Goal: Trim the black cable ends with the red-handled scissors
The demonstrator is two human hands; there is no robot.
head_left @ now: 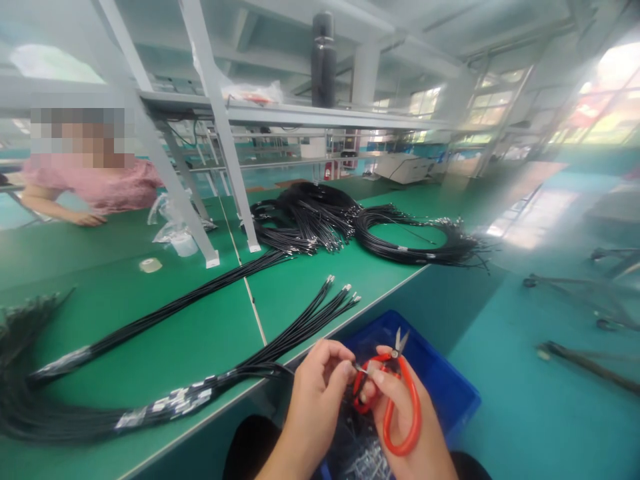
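Observation:
Over a blue bin (453,390), both my hands meet at the end of a thin black cable. My left hand (317,393) is closed in a pinch on this cable, close to its tip. Red-handled scissors (413,430) rest in my right hand (425,407), blades pointing up and slightly apart. The thumb and forefinger of that hand also pinch at a small pale piece by the cable's tip, too small to make out. From the left hand, black cable (281,371) runs back to a bundle (305,323) with metal ends, bound with clear wrap, on the green table (200,347).
Small clear and silvery scraps (367,460) lie in the bin. Large coils of black cable (320,207) and another coil (390,250) sit farther back. Shelf posts (227,133) rise from the table. A tape roll (151,265) lies left, near a seated person (95,183) across the table.

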